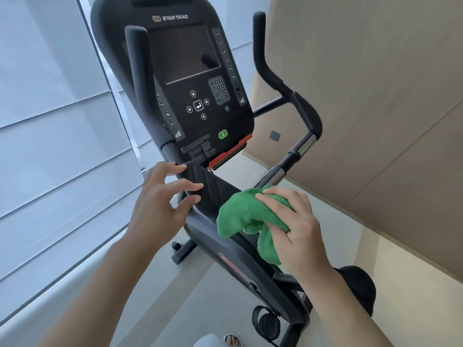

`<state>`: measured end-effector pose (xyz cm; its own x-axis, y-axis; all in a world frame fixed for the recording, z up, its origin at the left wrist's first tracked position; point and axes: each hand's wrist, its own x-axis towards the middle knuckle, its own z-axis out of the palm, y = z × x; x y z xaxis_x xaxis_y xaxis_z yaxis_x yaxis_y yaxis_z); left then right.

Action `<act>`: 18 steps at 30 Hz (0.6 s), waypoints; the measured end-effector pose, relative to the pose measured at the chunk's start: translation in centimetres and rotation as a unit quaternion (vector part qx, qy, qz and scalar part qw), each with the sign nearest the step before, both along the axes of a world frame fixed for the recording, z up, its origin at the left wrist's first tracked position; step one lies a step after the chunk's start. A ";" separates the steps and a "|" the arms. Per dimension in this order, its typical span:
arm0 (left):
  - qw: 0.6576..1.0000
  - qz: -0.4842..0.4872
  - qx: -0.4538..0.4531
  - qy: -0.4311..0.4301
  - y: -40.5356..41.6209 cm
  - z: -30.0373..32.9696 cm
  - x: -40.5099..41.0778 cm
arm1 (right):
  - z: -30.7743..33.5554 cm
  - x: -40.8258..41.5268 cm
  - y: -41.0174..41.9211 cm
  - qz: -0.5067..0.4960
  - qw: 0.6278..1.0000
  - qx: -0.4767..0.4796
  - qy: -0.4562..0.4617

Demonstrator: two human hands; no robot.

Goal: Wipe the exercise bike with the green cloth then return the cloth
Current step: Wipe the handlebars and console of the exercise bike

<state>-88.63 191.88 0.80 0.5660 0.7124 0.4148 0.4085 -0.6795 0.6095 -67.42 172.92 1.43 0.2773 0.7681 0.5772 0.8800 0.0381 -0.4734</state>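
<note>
**Green cloth pressed on bike frame, right hand gripping it**

Exercise bike (pixel 240 259) fills the centre of the frame, seen from above. Its console (pixel 190 78) sits in the upper middle, dark screen, keypad, green button (pixel 222 134) near its lower edge. Handlebars rise on both sides of the console; the right handlebar (pixel 304 116) bends down toward centre right.

Right hand (pixel 293 226), lower right of centre, grips the green cloth (pixel 240 216), fingers curled over the bunched fabric. Cloth lies against the black frame just below the ribbed panel (pixel 213 186), part of it hanging down under the hand.

Left hand (pixel 157 204), left of centre, is released: fingers spread and fairly straight, fingertips (pixel 196 187) touching the left edge of the ribbed panel, holding nothing.

Pedal (pixel 265 321) with strap shows at the bottom right of centre. A sandalled foot (pixel 233 341) pokes in at the bottom edge. Pale blinds (pixel 50 121) cover the left side, beige wall panels (pixel 375 96) the right, grey floor (pixel 175 296) below.
</note>
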 end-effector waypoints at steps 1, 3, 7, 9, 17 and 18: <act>1.000 0.002 0.002 0.006 0.1 0.5 0.1 | 0.9 0.3 0.6 -0.008 1.000 0.011 -0.003; 1.000 -0.007 0.011 0.010 0.6 1.4 0.3 | 2.0 0.4 2.8 -0.028 1.000 0.000 0.001; 0.996 -0.078 0.009 -0.049 0.9 1.9 0.9 | 0.3 -2.5 6.1 -0.038 0.994 -0.105 0.008; 0.995 -0.069 -0.004 -0.074 0.7 1.4 1.1 | -1.4 -3.7 5.9 -0.060 0.992 -0.114 -0.014; 0.995 -0.052 -0.024 -0.083 1.1 0.6 1.4 | -4.6 -2.8 3.1 -0.046 0.996 -0.063 -0.034; 0.996 -0.050 -0.018 -0.070 0.9 0.7 1.5 | -4.4 -2.3 3.7 -0.051 0.996 -0.062 -0.031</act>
<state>-87.11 192.78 1.49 0.5735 0.6710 0.4699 0.2481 -0.6890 0.6809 -69.74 176.62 -3.02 0.3246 0.8044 0.4975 0.9037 -0.1084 -0.4143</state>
